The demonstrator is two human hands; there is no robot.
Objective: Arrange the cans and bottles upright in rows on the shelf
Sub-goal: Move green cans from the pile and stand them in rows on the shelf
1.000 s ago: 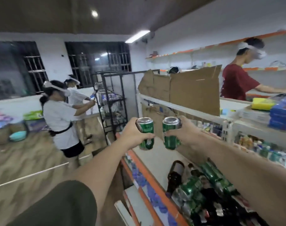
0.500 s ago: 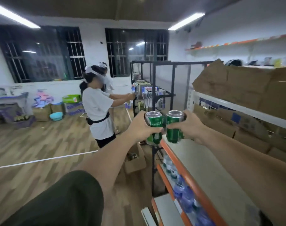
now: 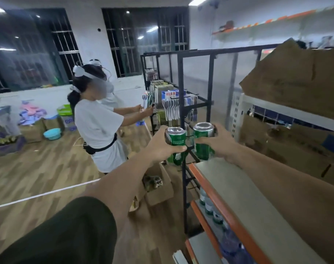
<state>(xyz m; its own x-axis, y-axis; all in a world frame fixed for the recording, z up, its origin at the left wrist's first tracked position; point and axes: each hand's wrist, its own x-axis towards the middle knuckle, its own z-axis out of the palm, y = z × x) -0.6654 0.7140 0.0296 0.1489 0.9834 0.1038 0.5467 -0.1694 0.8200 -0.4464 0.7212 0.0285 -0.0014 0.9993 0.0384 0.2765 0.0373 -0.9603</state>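
Both hands are clamped on green cans held side by side: I see my left hand (image 3: 161, 147) gripping the left can (image 3: 176, 139) past the end of the shelf (image 3: 238, 197), my right hand (image 3: 222, 143) holding the right can (image 3: 203, 145) above its far edge.

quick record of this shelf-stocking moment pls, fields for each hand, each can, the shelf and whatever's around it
left hand: grips the left can
left can: green, slightly tilted, held just off the shelf's far corner
right hand: grips the right can
right can: green, near upright, at the shelf's far end; contact unclear
shelf: grey top, orange front edge
bottles: standing on the level below
wire rack: black, just beyond the shelf
person: white shirt, working at the rack
cardboard: on the right
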